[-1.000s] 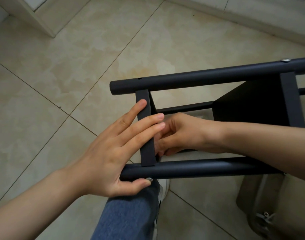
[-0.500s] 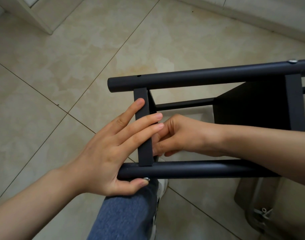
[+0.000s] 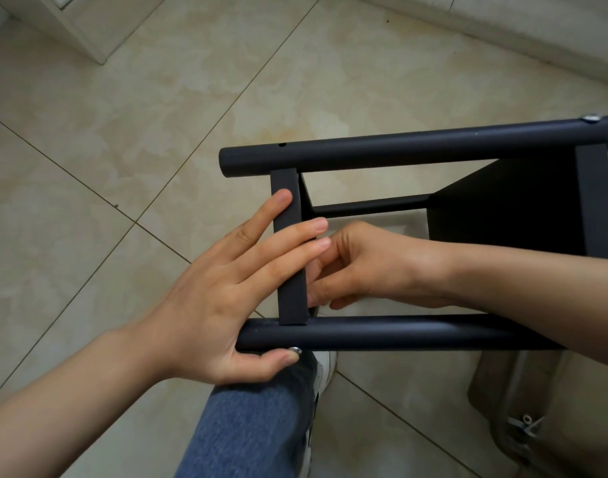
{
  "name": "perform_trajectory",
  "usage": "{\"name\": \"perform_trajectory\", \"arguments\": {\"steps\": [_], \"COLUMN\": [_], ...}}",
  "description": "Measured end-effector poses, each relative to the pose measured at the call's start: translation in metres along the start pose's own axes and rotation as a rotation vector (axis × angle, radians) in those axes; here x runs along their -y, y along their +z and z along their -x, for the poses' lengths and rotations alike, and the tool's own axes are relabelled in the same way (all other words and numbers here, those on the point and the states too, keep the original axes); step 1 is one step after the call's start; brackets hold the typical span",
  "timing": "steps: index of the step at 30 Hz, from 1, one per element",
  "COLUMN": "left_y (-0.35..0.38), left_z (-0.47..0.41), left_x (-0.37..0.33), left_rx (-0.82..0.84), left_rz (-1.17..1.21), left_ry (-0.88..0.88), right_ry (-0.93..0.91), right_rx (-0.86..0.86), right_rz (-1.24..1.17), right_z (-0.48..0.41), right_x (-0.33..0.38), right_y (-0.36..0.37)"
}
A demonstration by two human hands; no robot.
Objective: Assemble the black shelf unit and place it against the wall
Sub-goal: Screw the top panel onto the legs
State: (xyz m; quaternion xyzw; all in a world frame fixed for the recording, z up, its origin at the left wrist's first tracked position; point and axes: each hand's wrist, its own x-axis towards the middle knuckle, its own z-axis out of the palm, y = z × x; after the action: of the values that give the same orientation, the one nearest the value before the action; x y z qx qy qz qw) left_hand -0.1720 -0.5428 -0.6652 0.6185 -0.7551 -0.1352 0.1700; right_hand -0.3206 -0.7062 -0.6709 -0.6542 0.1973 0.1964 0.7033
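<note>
**Shelf unit on its side, one corner joint not yet sure**

Shelf unit [image 3: 502,215] lies on its side above the tiled floor [image 3: 123,150] and over my knee [image 3: 254,426], well apart from the wall [image 3: 537,22] at the top of the view. My left grip [image 3: 219,298] is spread flat, fingers straight across the crossbar [image 3: 290,294], with the thumb under the lower tube [image 3: 399,334] touching a screw [image 3: 295,349]. My right grip [image 3: 375,263] reaches inside the frame, fingers curled behind the crossbar. What it has hold of, if anything, I cannot tell.

The screw looks only partly seated. I judge that a slip of the thumb would drop it to the tiles. If the flat hand eased off, the crossbar could skew on the tube and the screw could bite crooked. The frame has little under it, so it could roll and nip the fingers behind the bar. A hole [image 3: 281,145] in the upper tube [image 3: 399,151] stands empty.
</note>
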Motion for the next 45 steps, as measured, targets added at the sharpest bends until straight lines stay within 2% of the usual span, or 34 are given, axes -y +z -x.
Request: {"name": "perform_trajectory", "arguments": {"steps": [8,14,33,45], "left_y": [0.0,0.0,0.002,0.001], "left_z": [0.0,-0.002,0.0,-0.002], "left_x": [0.001,0.002,0.001,0.002], "left_rx": [0.0,0.002,0.0,0.0], "left_rz": [0.003,0.014,0.059,0.07], "left_ry": [0.001,0.0,-0.002,0.0], "right_ry": [0.107,0.202,0.218,0.212], "right_rx": [0.123,0.171,0.063,0.092], "right_rz": [-0.153,-0.155,-0.04,-0.046], "right_z": [-0.002,-0.006,-0.008,-0.009], "right_x": [0.005,0.005,0.0,0.003], "right_y": [0.001,0.0,0.007,0.004]}}
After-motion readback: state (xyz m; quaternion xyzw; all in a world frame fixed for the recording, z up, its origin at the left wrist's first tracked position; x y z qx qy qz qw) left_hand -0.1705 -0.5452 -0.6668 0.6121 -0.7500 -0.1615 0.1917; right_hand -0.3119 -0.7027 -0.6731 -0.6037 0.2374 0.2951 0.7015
